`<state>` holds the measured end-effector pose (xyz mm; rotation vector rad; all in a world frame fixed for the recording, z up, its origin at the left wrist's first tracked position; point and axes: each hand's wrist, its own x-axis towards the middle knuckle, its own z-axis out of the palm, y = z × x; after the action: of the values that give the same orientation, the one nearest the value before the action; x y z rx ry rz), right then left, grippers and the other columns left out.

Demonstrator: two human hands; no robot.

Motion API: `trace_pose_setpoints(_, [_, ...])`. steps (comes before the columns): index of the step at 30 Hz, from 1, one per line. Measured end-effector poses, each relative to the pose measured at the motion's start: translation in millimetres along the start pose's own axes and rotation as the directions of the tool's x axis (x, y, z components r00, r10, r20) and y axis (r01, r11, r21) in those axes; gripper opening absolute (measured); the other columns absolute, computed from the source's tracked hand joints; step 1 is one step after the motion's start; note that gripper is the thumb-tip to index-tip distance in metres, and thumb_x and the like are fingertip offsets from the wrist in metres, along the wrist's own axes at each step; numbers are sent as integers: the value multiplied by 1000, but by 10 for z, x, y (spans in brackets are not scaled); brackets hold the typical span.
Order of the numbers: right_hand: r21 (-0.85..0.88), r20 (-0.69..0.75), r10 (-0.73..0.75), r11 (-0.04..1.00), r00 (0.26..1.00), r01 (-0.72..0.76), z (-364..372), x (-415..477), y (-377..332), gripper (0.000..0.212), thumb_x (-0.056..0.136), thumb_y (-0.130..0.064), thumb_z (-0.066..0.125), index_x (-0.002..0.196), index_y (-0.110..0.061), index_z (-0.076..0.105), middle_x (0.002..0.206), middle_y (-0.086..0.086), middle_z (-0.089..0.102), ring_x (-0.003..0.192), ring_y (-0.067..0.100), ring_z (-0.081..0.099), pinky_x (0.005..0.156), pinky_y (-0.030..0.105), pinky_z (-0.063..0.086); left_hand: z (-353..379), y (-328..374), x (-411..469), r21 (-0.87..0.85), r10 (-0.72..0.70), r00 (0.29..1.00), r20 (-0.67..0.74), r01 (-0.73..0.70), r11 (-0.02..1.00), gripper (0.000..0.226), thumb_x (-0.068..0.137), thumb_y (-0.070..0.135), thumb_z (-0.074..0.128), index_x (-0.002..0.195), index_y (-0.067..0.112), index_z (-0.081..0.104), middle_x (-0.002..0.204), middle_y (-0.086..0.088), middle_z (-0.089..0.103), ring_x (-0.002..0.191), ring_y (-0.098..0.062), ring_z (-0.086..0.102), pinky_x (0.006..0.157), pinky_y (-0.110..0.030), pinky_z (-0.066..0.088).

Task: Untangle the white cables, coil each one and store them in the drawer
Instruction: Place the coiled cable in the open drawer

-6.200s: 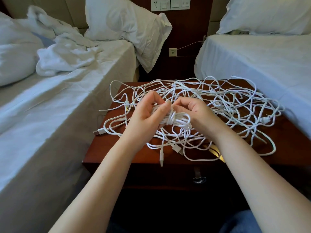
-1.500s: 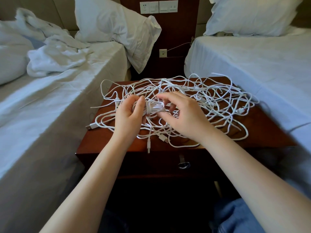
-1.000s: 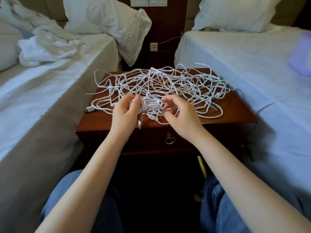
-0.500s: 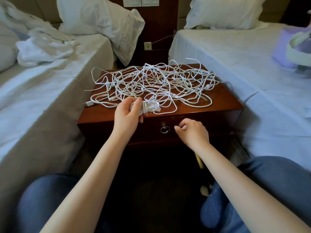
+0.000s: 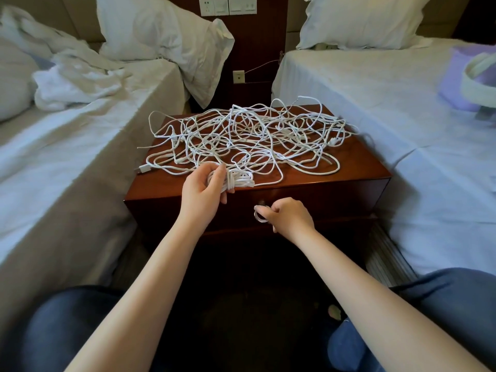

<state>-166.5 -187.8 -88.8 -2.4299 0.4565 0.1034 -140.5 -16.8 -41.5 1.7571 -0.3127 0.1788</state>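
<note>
A tangle of white cables [image 5: 249, 135] is spread over the top of a dark wooden nightstand [image 5: 357, 167]. My left hand [image 5: 201, 191] grips a small coiled white cable [image 5: 239, 180] at the nightstand's front edge. Just below, my right hand [image 5: 288, 217] pinches the metal ring pull [image 5: 259, 214] on the drawer front [image 5: 322, 200]. The drawer is shut.
A bed [image 5: 67, 146] with rumpled white linen and a pillow flanks the nightstand on the left. Another bed [image 5: 402, 103] lies on the right, with a lilac object [image 5: 467, 76] on it. A wall socket [image 5: 238, 76] sits behind. My knees in blue jeans [image 5: 442, 296] frame the dark floor.
My right hand let go of the coil and dropped to the drawer's ring pull, which it now pinches. The left hand keeps the coil at the front edge. The view pulled back.
</note>
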Motion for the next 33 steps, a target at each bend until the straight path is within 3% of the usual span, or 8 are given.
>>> trace_pose_setpoints(9, [-7, 1, -57, 998, 998, 57, 41, 38, 57, 51, 93, -49, 54, 56, -15, 46, 59, 4, 49, 60, 22, 51, 56, 31, 35, 30, -72, -43, 74, 13, 997, -70, -8, 997, 27, 99, 22, 49, 79, 7, 59, 64, -12, 64, 49, -10, 51, 54, -27, 41])
trace_pose_setpoints(14, [85, 52, -90, 993, 995, 86, 55, -176, 194, 50, 91, -51, 58, 70, -6, 65, 60, 2, 55, 61, 23, 58, 59, 33, 42, 46, -108, -25, 123, 26, 997, -67, -18, 992, 29, 98, 23, 51, 77, 6, 59, 57, -9, 58, 48, -6, 49, 53, -20, 40])
trace_pose_setpoints(17, [-13, 106, -121, 992, 987, 123, -11, -362, 209, 47, 92, -53, 56, 69, -14, 66, 62, -1, 59, 63, 18, 61, 64, 34, 51, 82, -124, -33, 146, 21, 997, -69, -11, 989, 30, 98, 25, 50, 82, 2, 61, 57, -8, 58, 46, -5, 48, 50, -18, 38])
trace_pose_setpoints(20, [-272, 46, -185, 943, 982, 190, -89, -530, 146, 50, 90, -62, 50, 70, -19, 65, 64, -3, 62, 62, 14, 61, 63, 33, 54, 90, -149, -69, 144, -21, 997, -73, 32, 989, 31, 98, 26, 49, 84, 2, 61, 66, -17, 65, 48, -9, 51, 52, -22, 40])
trace_pose_setpoints(23, [-341, -182, -363, 895, 914, 288, -127, -663, 98, 46, 91, -62, 49, 70, -22, 60, 58, -8, 56, 57, 9, 56, 55, 28, 50, 58, -173, -131, 184, -53, 997, -61, 63, 981, 31, 98, 26, 49, 82, 2, 60, 69, -18, 67, 50, -12, 52, 54, -29, 42])
trace_pose_setpoints(27, [-321, -382, -587, 809, 714, 493, -146, -677, 78, 23, 91, -39, 61, 75, -22, 62, 62, -17, 48, 61, 8, 53, 54, 26, 45, 31, -120, -172, 152, -128, 987, -97, 142, 978, 33, 98, 27, 49, 85, 0, 62, 66, -10, 67, 46, -10, 52, 52, -27, 43])
trace_pose_setpoints(30, [-345, -357, -662, 749, 659, 565, -114, -626, 69, 15, 85, -34, 67, 86, -19, 71, 74, -10, 53, 74, 15, 52, 60, 32, 45, 30, -86, -245, 103, -167, 977, -133, 182, 978, 33, 97, 26, 49, 84, -2, 61, 63, -9, 66, 45, -11, 51, 52, -28, 43])
trace_pose_setpoints(33, [-340, -160, -658, 736, 736, 585, -72, -638, 39, 28, 91, -45, 58, 102, -23, 72, 92, -6, 60, 89, 17, 52, 72, 35, 45, 18, -61, -343, 61, -201, 972, -125, 210, 976, 34, 97, 27, 50, 83, -1, 62, 62, -7, 65, 46, -13, 51, 51, -27, 43])
